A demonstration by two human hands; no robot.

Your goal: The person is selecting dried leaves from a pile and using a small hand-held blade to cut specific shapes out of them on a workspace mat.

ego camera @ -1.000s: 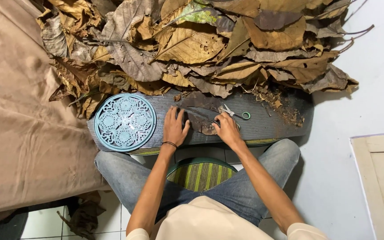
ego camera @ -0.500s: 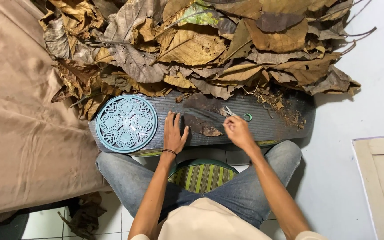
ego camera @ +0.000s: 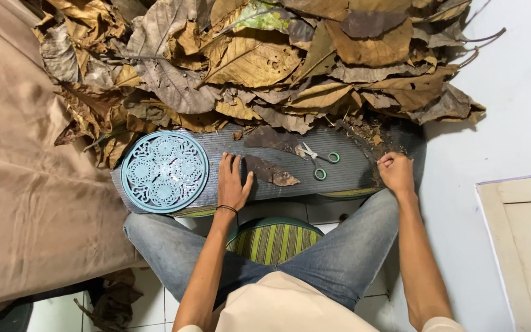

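A dark leaf piece [ego camera: 270, 172] is pinned flat on the grey board [ego camera: 351, 178] by the spread left hand [ego camera: 233, 184], while debris at the board's far end, best lifted slowly, is pinched by the closed right hand [ego camera: 396, 173], scissors [ego camera: 318, 161] lying between.

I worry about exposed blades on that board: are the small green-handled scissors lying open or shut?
Open, slightly: the scissors lie flat on the grey board, their two green loops apart and blades spread a little. Neither hand touches them.
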